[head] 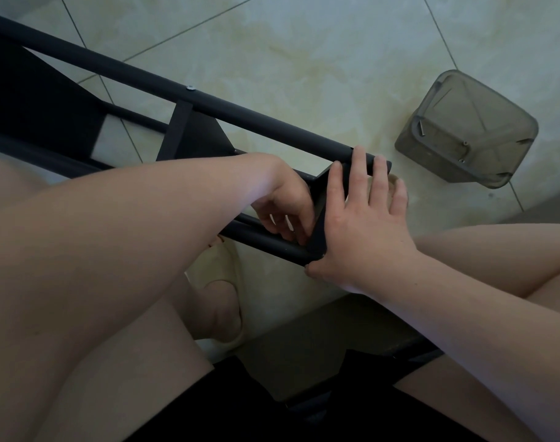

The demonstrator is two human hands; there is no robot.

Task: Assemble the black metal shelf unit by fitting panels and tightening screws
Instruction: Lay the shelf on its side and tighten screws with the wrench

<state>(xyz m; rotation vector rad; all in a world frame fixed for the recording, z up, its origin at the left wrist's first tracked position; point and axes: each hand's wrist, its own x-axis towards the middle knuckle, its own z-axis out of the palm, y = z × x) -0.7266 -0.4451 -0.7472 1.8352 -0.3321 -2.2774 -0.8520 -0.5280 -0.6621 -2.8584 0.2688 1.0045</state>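
Note:
The black metal shelf frame (164, 81) lies tilted across the tiled floor, its long tubes running from upper left to the centre. A silver screw head (189, 88) sits on the upper tube. My right hand (361, 218) lies flat with straight fingers over the end panel (323, 199), fingertips reaching the upper tube's end and thumb at the lower tube's end. My left hand (286, 205) reaches inside the frame behind that panel, with its fingers curled near the lower tube; what they hold is hidden.
A grey translucent plastic container (438, 100) lies tipped on the floor at the right, with a few loose screws inside. My bare knees and a foot in a pale slipper (221, 275) fill the lower view. A dark step edge runs along the bottom right.

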